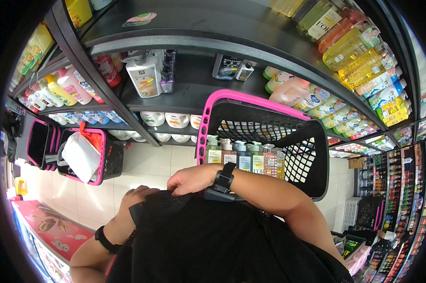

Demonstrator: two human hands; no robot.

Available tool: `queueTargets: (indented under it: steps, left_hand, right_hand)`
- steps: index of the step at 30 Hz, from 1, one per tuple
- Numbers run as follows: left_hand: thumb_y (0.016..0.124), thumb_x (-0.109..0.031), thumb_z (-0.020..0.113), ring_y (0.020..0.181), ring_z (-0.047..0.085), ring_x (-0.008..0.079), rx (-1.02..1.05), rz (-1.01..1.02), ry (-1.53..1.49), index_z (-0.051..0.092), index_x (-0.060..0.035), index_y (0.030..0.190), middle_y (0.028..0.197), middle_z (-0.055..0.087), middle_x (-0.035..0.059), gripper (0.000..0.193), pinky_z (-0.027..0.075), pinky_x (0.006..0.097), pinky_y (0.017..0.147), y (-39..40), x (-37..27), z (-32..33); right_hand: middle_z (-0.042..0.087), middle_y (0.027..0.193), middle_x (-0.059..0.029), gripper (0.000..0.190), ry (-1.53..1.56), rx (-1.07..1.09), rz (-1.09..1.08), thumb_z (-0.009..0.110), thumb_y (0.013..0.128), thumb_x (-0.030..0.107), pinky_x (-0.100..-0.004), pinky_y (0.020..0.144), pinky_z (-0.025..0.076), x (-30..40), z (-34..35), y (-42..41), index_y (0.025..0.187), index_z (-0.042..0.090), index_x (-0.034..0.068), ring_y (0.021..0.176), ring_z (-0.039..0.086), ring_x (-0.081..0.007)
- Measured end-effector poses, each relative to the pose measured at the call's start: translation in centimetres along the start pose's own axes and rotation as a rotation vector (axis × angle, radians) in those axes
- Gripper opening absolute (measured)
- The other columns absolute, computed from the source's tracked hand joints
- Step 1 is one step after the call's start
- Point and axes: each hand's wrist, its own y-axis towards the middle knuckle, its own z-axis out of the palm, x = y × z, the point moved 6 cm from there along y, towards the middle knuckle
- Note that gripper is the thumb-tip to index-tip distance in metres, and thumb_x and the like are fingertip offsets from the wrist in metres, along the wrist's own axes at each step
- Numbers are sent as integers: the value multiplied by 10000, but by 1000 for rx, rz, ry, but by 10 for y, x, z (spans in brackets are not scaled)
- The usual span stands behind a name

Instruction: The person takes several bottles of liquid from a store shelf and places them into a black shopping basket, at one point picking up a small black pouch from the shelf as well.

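Both hands are at the front of my black garment. My left hand (133,201) has its fingers curled at the cloth's upper edge, with a black strap on the wrist. Beside it, my right hand (190,180) has bent fingers against the same dark cloth, fingertips hidden; its wrist bears a black band with a small device. Past my right forearm stands a black plastic shopping basket (319,155) with a pink rim. Several pump bottles (240,152) stand upright in a row inside it, their lower parts hidden by my arm.
Dark shelves (191,95) hold a white pump bottle (144,78), a black bottle pack (227,67) and rows of colourful bottles (361,67). At left, another pink-rimmed basket (115,155) holds a white package (80,155). A red chest freezer (53,226) is at lower left. Shelving with goods stands far right.
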Motion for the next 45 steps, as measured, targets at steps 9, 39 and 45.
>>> queueTargets:
  steps: [9, 39, 45]
  left_hand:
    - [707, -100, 625, 888, 568, 232, -224, -342, -450, 576, -57, 1141, 1012, 581, 113, 438, 459, 310, 760, -19, 3, -11]
    - [624, -49, 685, 694, 563, 259, -430, 109, -20, 495, -30, 655, 831, 605, 134, 193, 437, 328, 570, -52, -56, -80]
    - [554, -53, 666, 653, 570, 289, -476, -19, 83, 463, -27, 589, 786, 603, 128, 208, 452, 347, 550, -48, -46, -73]
  right_hand:
    - [611, 798, -76, 173, -200, -85, -23, 543, 822, 113, -306, 645, 448, 23, -4, -13, 961, 579, 17, 723, 564, -154]
    - [612, 832, -113, 158, -280, -77, -49, 554, 814, 144, -333, 677, 457, 28, 5, -15, 903, 573, 14, 779, 588, -227]
    - [616, 867, -146, 295, -351, -502, -516, 623, 779, 267, -372, 721, 466, 71, -1, -32, 911, 586, 6, 843, 595, -286]
